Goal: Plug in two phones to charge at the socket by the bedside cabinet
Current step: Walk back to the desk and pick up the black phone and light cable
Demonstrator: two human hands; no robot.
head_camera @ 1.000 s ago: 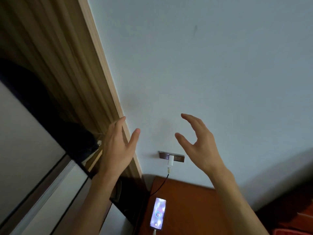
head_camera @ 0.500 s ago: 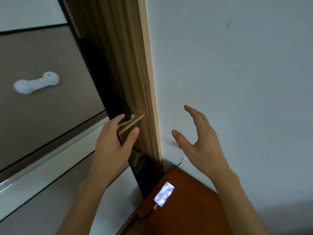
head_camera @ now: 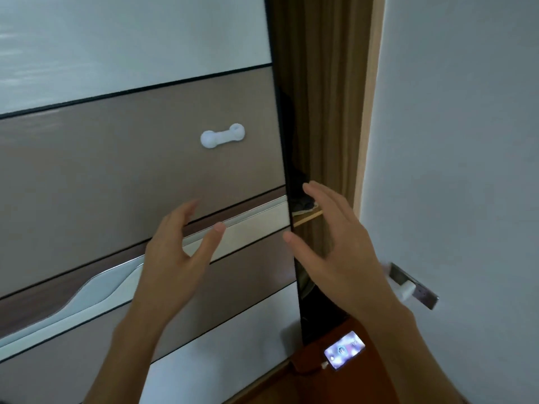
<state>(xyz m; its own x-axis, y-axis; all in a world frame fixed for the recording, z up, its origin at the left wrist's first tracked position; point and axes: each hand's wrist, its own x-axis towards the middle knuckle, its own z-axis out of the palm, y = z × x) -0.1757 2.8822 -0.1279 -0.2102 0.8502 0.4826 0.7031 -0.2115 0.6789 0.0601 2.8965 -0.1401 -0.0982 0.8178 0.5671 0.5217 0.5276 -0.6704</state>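
Note:
One phone (head_camera: 344,350) lies lit, screen up, on the reddish-brown bedside cabinet (head_camera: 376,380) at the bottom, with a cable plugged into its lower left end. A white charger (head_camera: 406,290) sits in the metal wall socket (head_camera: 420,290) on the white wall at the right. My left hand (head_camera: 178,252) and my right hand (head_camera: 338,252) are raised in front of me, fingers spread and holding nothing. The right hand hangs before the wardrobe's open gap, left of the socket. A second phone is not in view.
A sliding wardrobe door (head_camera: 140,199) with beige, brown and white bands fills the left, bearing a white bone-shaped child lock (head_camera: 223,135). Behind its dark edge is a narrow open gap with a wooden shelf (head_camera: 307,218) and dark clothes.
The view has swung left from the wall to the wardrobe door. The socket and phone have slid to the right and bottom. Both hands stay raised and empty.

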